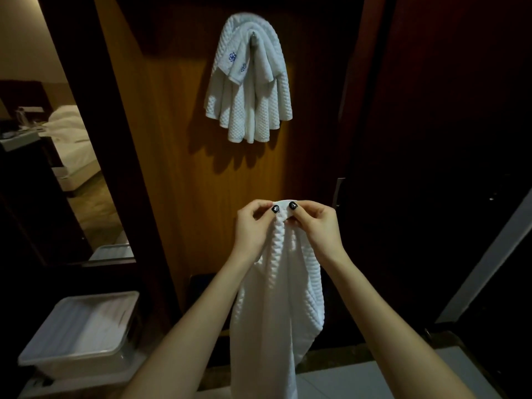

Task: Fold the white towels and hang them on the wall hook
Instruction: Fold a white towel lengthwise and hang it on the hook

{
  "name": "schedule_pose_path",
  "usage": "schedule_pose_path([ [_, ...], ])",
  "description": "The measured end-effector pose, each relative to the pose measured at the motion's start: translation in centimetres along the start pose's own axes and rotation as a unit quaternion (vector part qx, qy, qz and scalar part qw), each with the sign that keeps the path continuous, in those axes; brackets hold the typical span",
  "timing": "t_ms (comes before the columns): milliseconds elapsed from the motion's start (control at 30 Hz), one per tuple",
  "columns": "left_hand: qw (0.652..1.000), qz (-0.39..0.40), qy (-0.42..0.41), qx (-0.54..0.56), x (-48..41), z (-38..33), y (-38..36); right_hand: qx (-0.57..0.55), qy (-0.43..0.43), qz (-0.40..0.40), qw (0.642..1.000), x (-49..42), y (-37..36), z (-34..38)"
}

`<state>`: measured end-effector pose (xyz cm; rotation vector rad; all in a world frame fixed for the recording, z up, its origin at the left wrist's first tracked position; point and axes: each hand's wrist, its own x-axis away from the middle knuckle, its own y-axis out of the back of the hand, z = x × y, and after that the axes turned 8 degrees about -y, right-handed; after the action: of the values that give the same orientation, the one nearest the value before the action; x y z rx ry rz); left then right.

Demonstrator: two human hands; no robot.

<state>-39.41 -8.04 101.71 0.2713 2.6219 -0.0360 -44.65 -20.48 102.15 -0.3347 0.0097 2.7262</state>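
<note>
A white waffle-textured towel [280, 289] hangs down in front of me, pinched at its top edge by both hands. My left hand [254, 226] and my right hand [313, 226] hold that edge side by side, thumbs nearly touching. Higher up, several white towels [249, 90] with blue embroidered marks are draped over a metal wall hook [254, 36] on the wooden panel. They fan out downward below the hook. The held towel is well below the hung ones and apart from them.
A translucent plastic bin [83, 329] sits on the floor at lower left. A doorway on the left opens onto a bed [72, 133]. A dark wooden door [431, 139] with a handle [338, 191] stands to the right. Pale floor tiles [374, 378] lie below.
</note>
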Motion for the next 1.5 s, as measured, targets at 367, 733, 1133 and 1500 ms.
schedule_pose_path([
  [367,0.985,-0.076,-0.112,-0.107,0.9,0.1,-0.7,0.217,0.04,-0.151,0.964,0.6,-0.2,0.8],
  [733,0.988,-0.023,-0.119,-0.093,1.4,0.3,-0.3,0.022,-0.059,0.016,0.998,0.7,-0.3,0.3],
  [1133,0.993,-0.016,-0.095,-0.069,1.1,1.2,0.5,-0.138,-0.159,0.149,0.966,0.5,-0.5,-0.2],
  [1500,0.995,-0.031,-0.073,-0.054,0.8,2.0,0.1,0.18,-0.023,0.036,0.983,-0.6,2.5,1.4],
])
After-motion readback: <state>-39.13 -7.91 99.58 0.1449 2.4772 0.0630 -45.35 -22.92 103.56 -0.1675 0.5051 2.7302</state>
